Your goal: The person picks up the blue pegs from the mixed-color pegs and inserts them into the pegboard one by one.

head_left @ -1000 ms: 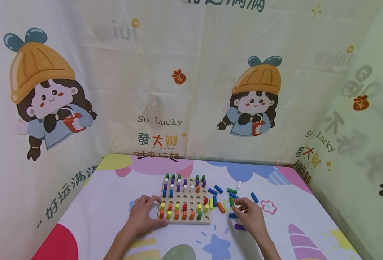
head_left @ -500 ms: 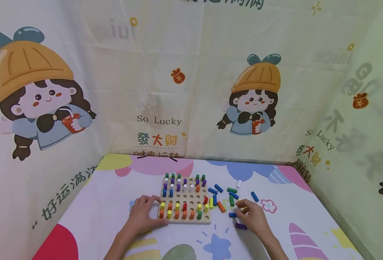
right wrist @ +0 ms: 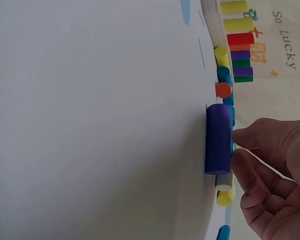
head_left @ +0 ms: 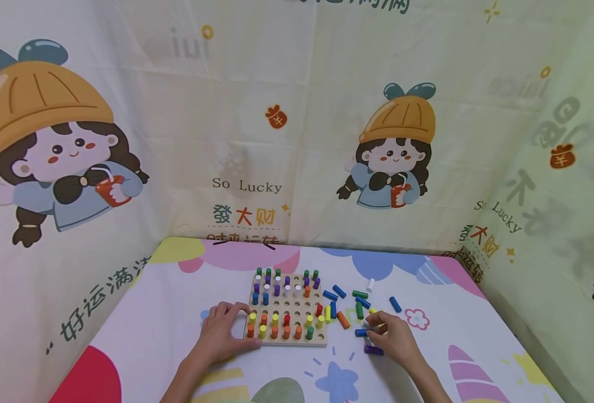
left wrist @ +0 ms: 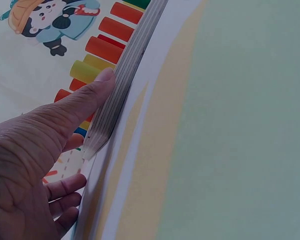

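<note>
In the head view, my left hand (head_left: 222, 332) grips the near left corner of a wooden pegboard (head_left: 286, 313). The left wrist view shows its thumb (left wrist: 92, 95) pressed on the board's edge beside a yellow peg (left wrist: 86, 71). Colored pegs stand upright in several rows of holes. Right of the board, my right hand (head_left: 388, 334) has thumb and index tips at the right end of a lying blue peg (head_left: 361, 333). A purple peg (right wrist: 218, 139) partly hides that contact in the right wrist view, so I cannot tell whether the tips pinch it.
Loose pegs lie right of the board, among them an orange peg (head_left: 344, 320), a green peg (head_left: 359, 310) and a white peg (head_left: 370, 285). Another blue peg (head_left: 395, 304) lies farther right. A patterned cloth (head_left: 286, 380) covers the table, with printed curtains (head_left: 297, 140) behind.
My right hand has let go of the green peg, which now lies on the table, and has moved slightly down and right to the blue peg. My left hand has stayed on the board.
</note>
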A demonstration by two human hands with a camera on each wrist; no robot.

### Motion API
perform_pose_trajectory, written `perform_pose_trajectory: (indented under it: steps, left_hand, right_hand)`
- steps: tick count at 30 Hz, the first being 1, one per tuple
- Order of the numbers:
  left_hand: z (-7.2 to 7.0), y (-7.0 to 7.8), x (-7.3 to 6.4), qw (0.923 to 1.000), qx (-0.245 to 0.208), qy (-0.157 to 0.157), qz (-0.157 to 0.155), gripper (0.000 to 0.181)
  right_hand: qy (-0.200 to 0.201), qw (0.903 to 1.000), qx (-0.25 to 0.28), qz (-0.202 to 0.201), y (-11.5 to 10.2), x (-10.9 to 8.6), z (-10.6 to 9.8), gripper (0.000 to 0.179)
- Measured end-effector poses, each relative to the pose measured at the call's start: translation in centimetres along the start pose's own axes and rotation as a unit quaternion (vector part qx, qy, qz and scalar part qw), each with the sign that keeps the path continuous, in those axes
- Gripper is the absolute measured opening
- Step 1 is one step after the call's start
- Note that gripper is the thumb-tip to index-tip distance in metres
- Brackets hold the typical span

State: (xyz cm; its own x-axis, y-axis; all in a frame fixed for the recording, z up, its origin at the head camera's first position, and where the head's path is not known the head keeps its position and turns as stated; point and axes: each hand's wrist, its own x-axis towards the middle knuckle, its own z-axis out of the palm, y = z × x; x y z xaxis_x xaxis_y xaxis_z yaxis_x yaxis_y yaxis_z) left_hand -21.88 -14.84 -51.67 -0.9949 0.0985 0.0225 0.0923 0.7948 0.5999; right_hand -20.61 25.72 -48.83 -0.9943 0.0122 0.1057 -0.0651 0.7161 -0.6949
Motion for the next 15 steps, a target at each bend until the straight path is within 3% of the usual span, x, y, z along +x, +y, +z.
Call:
perform_pose_trajectory:
  steps: [15]
  left_hand:
    - [0.18,-0.05,0.19,1.0000,-0.002,-0.003,-0.004,0.075]
  right_hand:
    - [-0.043,0.9988,-0.025,-0.002,0.74,0.95,0.40,0.026]
